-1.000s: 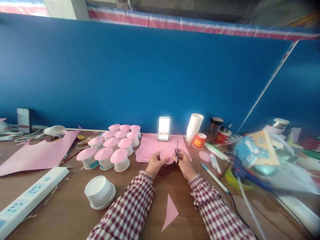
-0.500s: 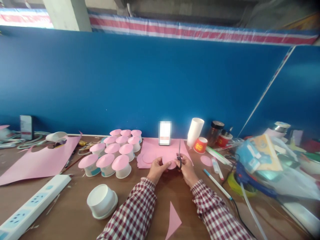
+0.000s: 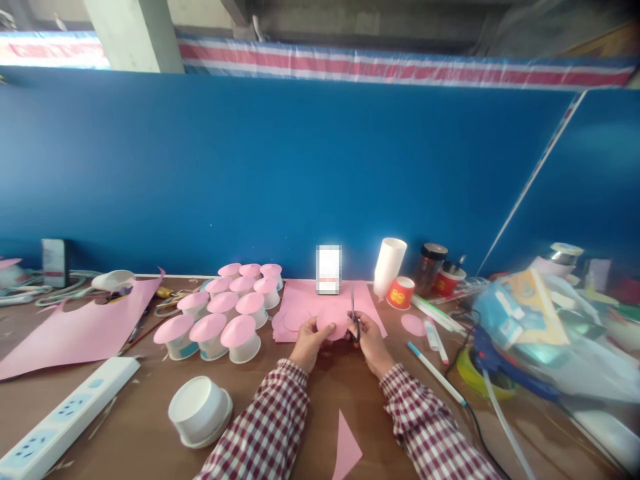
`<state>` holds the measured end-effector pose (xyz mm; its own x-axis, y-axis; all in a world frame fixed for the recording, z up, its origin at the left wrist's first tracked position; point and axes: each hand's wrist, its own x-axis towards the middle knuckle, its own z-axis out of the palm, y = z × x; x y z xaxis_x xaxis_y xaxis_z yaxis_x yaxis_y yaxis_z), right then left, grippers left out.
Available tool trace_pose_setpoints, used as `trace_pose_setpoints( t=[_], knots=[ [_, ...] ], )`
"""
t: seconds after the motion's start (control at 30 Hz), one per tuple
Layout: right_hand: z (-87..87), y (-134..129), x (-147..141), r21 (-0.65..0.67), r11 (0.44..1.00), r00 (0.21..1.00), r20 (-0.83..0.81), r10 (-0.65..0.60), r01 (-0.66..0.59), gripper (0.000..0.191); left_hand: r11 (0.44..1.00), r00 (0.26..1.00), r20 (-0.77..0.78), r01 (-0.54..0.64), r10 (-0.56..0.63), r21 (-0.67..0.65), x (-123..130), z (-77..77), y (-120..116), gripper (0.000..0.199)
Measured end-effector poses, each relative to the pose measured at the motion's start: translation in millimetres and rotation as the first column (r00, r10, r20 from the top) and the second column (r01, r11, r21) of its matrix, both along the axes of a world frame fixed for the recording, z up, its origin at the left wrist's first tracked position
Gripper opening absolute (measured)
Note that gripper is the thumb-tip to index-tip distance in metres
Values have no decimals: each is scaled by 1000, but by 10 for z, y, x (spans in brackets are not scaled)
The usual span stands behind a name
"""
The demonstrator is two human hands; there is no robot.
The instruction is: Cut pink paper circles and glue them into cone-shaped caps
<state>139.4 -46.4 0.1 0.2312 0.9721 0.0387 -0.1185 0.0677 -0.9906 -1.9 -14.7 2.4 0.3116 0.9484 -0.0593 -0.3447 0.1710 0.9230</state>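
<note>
From where I stand, the person's left hand (image 3: 309,343) has its grip closed, thumb over fingers, on the edge of a flat, round pink paper disc (image 3: 335,319). The right hand (image 3: 373,341) has its grip wrapped around the dark handles of slim metal scissors (image 3: 355,325), their blades pointing up and away from the person; whether those blades are parted, I can't tell. The disc sits between the two hands, its left edge under the left thumb, its right edge just beside the scissors.

Behind the hands lies a smooth stack of pink paper sheets (image 3: 360,300) on the brown, wood-toned counter (image 3: 260,433). A sharp-cornered pink paper scrap (image 3: 346,448) lies between the sleeves, both red-and-white checked cloth (image 3: 420,420).

Over on the left, rows of small white round cups (image 3: 241,352) wear broad, matte pink paper tops (image 3: 239,331); nearer the person, a white rounded tub (image 3: 197,408) stands bottom up. Right of the stack, another pink paper disc (image 3: 413,325) lies flat near a glossy red cup (image 3: 401,293) with yellow print.
</note>
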Motion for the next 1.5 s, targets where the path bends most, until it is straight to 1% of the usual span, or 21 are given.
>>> trace_pose_setpoints(
  t=[0.2, 0.37, 0.47, 0.67, 0.8, 1.0, 1.17, 1.23, 1.37, 1.5],
  knots=[
    [22, -5, -14, -21, 999, 1000, -3, 25, -25, 42, 1000, 999, 37, -18, 18, 3, 15, -7, -8, 41],
    [36, -13, -20, -29, 999, 1000, -9, 23, -24, 39, 1000, 994, 105, -5, 6, -2, 24, 32, -37, 41],
    [47, -22, -21, -31, 999, 1000, 2, 28, -28, 39, 1000, 991, 132, 0, -1, 10, 20, 22, -29, 38],
    [46, -26, -23, -23, 999, 999, -18, 34, -34, 38, 999, 992, 124, 17, -20, 29, 9, -30, 8, 37],
    [65, -34, -26, -36, 999, 999, -19, 27, -28, 40, 999, 989, 140, 43, -47, 32, 15, -10, -2, 36],
    [75, -41, -33, -10, 1000, 1000, -17, 19, -19, 43, 1000, 987, 160, 26, -28, 17, 26, 15, -21, 35],
    [72, -34, -35, -43, 999, 1000, 7, 15, -14, 42, 999, 980, 190, 46, -50, 26, 28, 19, -21, 31],
    [71, -32, -33, -48, 999, 1000, 6, 19, -19, 42, 999, 979, 202, 33, -34, 5, 25, 8, -7, 29],
    [60, -30, -26, -38, 999, 999, 4, 36, -36, 42, 995, 974, 218, -45, 65, -93, 4, -17, 40, 27],
    [59, -36, -27, -42, 998, 999, 24, 36, -35, 42, 980, 959, 249, -95, 137, -174, -29, -5, 64, 27]
  ],
)
